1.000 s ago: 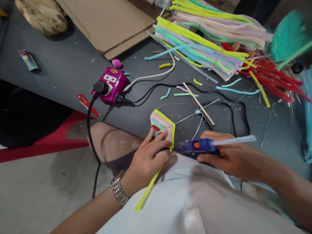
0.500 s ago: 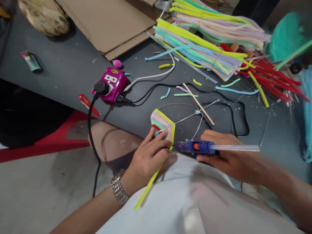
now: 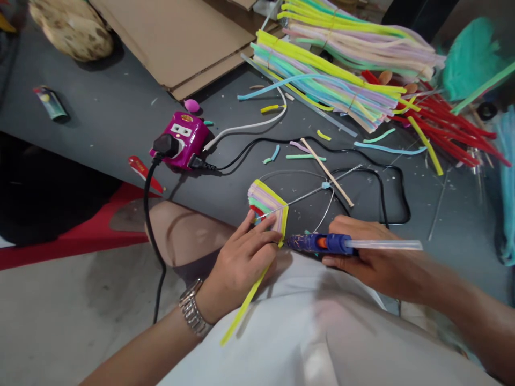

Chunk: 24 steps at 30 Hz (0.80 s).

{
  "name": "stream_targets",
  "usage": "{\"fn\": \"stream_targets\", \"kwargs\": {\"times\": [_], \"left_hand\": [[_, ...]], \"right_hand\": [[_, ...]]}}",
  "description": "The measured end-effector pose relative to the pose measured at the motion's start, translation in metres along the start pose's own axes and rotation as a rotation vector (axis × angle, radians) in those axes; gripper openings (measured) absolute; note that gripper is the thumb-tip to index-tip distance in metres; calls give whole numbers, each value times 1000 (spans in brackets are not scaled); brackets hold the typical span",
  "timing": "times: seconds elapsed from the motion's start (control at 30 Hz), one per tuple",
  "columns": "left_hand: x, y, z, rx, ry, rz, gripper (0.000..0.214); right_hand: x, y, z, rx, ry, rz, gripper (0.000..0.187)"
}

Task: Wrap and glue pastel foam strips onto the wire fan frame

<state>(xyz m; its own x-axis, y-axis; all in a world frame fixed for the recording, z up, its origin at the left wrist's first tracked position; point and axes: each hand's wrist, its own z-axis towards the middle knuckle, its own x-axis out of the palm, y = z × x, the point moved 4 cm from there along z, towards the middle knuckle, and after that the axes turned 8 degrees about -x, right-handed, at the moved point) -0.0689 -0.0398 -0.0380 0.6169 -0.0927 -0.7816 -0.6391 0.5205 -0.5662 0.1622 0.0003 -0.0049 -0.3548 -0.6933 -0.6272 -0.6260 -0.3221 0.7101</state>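
My left hand (image 3: pixel 249 251) is closed on a small striped pipe-cleaner piece (image 3: pixel 269 205), banded in yellow, lilac, green and red. A thin clear-looking rod (image 3: pixel 304 196) runs across this piece to a pale blue knot on a wire loop. From under my fingers trails a loose yellow pipe cleaner (image 3: pixel 245 308) over the white clothing. My right hand (image 3: pixel 368 246) grips a blue hot glue gun (image 3: pixel 322 243), a clear glue stick (image 3: pixel 386 244) jutting from its back. The gun's tip is at the yellow edge, beside my left fingertips; exact contact cannot be made out.
A purple power adapter (image 3: pixel 181 140) with black cords sits left of the work. Bundled pipe cleaners (image 3: pixel 325 80) and red ones (image 3: pixel 450 126) lie at the back right. Cardboard (image 3: pixel 177 43), a lighter (image 3: pixel 51 103), a red-handled cutter (image 3: pixel 145 172) and cut scraps are on the grey table (image 3: pixel 100 115).
Both hands stay in nearly the same place. The glue gun and its glue stick have shifted slightly left, while the whole view has moved very little.
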Motion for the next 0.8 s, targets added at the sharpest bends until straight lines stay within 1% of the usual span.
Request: {"fn": "stream_targets", "kwargs": {"times": [0.17,0.33,0.43,0.8], "left_hand": [[-2,-1,1,-3,35,5,16],[-2,0,0,0,53,6,15],[-3,-1,1,9,70,19,14],[-2,-1,0,0,69,16,13]], "right_hand": [[-4,2,-1,-7,-4,38,31],[-4,4,1,20,53,36,32],[-3,5,2,16,62,31,32],[-3,3,2,29,58,24,31]]}}
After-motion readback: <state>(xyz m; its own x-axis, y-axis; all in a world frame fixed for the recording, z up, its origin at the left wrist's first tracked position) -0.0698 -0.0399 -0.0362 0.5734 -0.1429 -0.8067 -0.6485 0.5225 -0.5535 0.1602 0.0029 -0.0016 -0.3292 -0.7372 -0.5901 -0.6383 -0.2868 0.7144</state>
